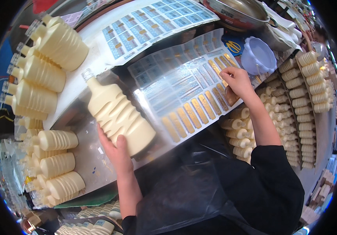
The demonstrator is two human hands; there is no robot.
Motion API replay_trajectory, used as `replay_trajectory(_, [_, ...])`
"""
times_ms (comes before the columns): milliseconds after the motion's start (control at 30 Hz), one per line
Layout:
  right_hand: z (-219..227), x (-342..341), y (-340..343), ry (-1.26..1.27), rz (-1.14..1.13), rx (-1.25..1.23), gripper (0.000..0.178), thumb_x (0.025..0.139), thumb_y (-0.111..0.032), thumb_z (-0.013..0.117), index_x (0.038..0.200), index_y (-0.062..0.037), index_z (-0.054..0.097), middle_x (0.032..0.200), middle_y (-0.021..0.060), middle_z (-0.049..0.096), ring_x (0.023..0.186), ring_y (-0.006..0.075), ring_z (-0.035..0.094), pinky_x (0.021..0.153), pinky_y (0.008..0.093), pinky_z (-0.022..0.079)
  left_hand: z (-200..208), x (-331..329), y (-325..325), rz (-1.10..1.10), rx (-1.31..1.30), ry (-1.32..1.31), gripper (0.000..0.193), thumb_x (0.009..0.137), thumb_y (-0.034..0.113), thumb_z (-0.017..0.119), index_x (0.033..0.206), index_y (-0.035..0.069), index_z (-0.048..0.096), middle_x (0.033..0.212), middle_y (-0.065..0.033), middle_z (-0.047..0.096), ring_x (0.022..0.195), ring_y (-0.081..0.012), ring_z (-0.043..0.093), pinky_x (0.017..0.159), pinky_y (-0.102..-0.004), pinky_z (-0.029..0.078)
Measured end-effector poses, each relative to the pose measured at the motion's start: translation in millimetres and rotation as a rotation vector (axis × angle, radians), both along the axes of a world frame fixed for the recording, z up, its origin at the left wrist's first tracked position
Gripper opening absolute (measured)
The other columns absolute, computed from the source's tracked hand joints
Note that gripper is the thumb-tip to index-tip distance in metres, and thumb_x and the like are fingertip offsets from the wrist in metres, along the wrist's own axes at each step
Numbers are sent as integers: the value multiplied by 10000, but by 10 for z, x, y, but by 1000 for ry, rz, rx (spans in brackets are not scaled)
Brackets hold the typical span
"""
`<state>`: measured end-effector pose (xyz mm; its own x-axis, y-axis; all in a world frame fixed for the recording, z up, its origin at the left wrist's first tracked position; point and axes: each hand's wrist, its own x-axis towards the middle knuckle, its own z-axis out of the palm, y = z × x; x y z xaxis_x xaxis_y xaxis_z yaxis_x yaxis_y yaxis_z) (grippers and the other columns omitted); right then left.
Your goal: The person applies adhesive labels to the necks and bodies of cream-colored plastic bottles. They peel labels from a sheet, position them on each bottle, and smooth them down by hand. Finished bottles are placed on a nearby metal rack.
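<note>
A cream ribbed bottle (118,113) with a clear threaded neck lies tilted over the metal worktop, its neck toward the far left. My left hand (118,153) grips it near its base, thumb on the near side. My right hand (237,83) is over the right end of a label sheet (182,88), thumb and fingertips pinched together. Whether a label is between those fingertips is too small to tell. Rows of narrow gold labels (197,109) and pale blue labels cover the sheet. Brownish material (231,96) shows just under my right hand.
More blue label sheets (156,23) lie at the back. A lilac plastic tub (257,56), yellow-handled scissors (233,47) and a metal basin (239,12) stand back right. Cream bottles are stacked at left (60,47) and on the right (268,105). The metal worktop (86,156) ends before my body.
</note>
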<state>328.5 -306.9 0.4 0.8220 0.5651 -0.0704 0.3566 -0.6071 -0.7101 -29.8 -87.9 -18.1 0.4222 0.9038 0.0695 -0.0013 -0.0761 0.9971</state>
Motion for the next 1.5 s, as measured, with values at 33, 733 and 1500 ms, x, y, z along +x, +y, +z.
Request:
replay_trajectory(33, [17, 28, -91, -22, -36, -8, 236, 924, -224, 699, 965, -1, 763, 766, 101, 736, 656, 213, 715, 650, 341, 543, -18, -12, 12, 1, 9, 4, 932, 937, 359, 695, 1625, -36, 207, 1591, -201, 379, 1439, -295, 419, 1206, -414, 311])
replay_trajectory(733, [-363, -204, -1030, -401, -79, 76, 136, 914, -133, 711, 961, -14, 758, 906, 144, 724, 772, 294, 697, 708, 364, 542, 23, 1, 1, 0, 54, 66, 820, 1009, 360, 610, 1625, -22, 227, 1589, -208, 372, 1431, -298, 419, 1196, -420, 326])
replay_trajectory(1500, [-352, -281, -801, -564, 87, 70, 147, 926, -125, 685, 1035, -44, 743, 1016, 155, 714, 907, 373, 701, 801, 428, 563, -52, 11, 53, 41, -8, 61, 751, 940, 96, 590, 1612, -14, 274, 1537, -191, 444, 1382, -289, 473, 1173, -405, 367])
